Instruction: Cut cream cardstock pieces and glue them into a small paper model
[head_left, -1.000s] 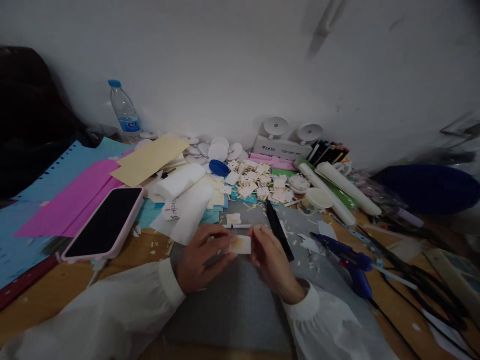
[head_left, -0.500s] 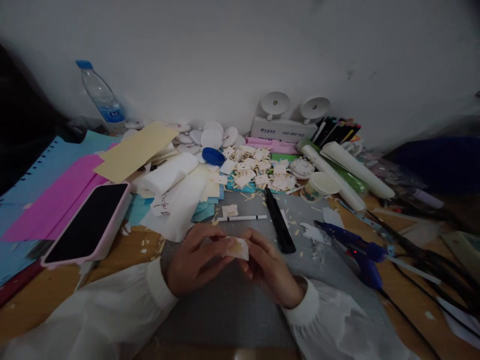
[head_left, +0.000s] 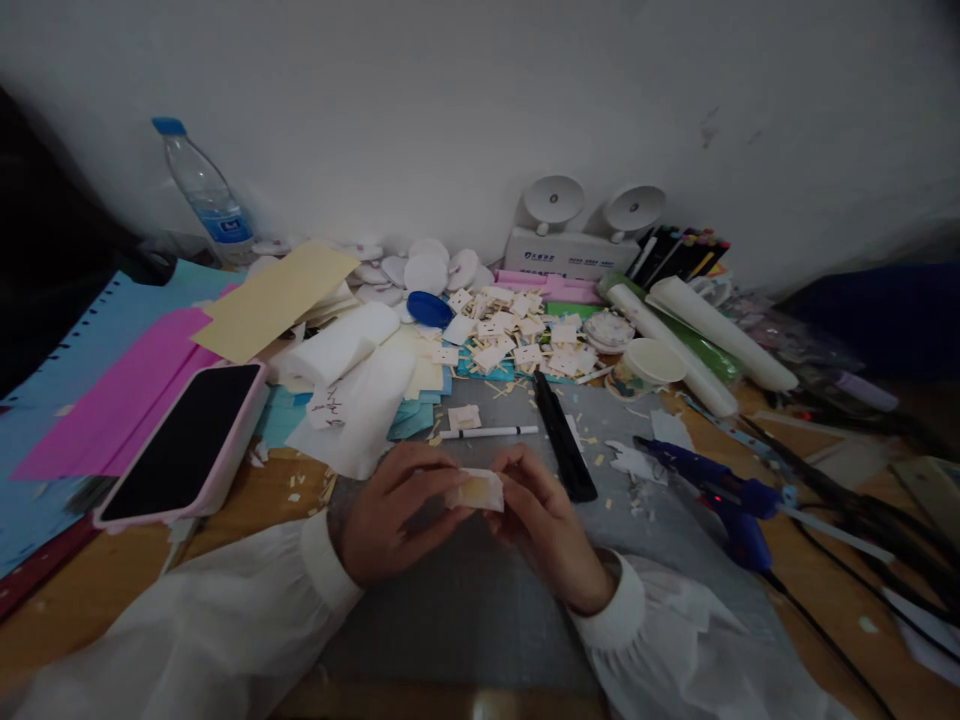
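Between my two hands is a small white paper piece (head_left: pixel 478 490) with a yellowish patch on its face. My left hand (head_left: pixel 397 515) pinches its left edge between thumb and fingers. On the other edge, my right hand (head_left: pixel 546 525) closes its fingertips; some of them are hidden behind the piece. Just beyond, a white pen (head_left: pixel 489 432) lies on the grey mat (head_left: pixel 457 620), with a small pale paper square (head_left: pixel 463 416) behind it. A black utility knife (head_left: pixel 564 438) rests to the right of the pen.
Little cream paper figures (head_left: pixel 510 330) are heaped at the back. A blue glue gun (head_left: pixel 712 490) with a red light and cord lies right. Left are a phone (head_left: pixel 184 440), coloured paper (head_left: pixel 112 400) and a white roll (head_left: pixel 345 345). A paper cup (head_left: pixel 646 366) stands behind the knife.
The white piece has turned flatter toward me, showing more of its yellowish patch. Both hands keep hold of it. The whole view has shifted slightly.
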